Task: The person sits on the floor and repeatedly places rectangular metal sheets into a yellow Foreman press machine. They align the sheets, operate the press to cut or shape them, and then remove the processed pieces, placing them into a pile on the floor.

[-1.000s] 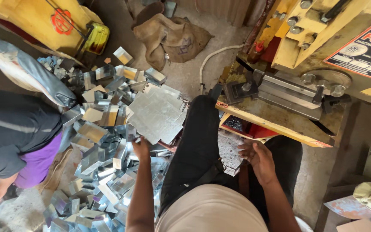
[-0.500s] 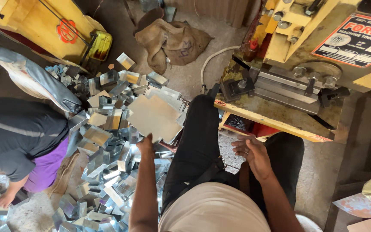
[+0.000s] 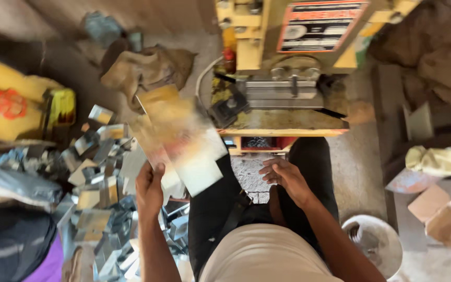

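My left hand [image 3: 150, 187] grips the lower edge of a shiny metal sheet [image 3: 184, 137] and holds it raised and tilted above my left knee; the sheet is blurred by motion. My right hand [image 3: 284, 177] hovers over my lap with its fingers apart, holding nothing, just below the yellow press machine [image 3: 283, 62]. The machine's steel die bed [image 3: 280, 94] sits ahead of my knees.
A heap of cut metal pieces [image 3: 100, 172] lies on the floor at my left. Another person in dark and purple clothes [image 3: 16, 245] sits at the lower left. A brown sack [image 3: 147, 68] lies beyond the heap. A white bucket [image 3: 374, 245] stands at my right.
My left hand has lifted a metal sheet off the floor pile and swung it up toward the machine. The camera view has turned to face the press. My right hand stays over my lap.
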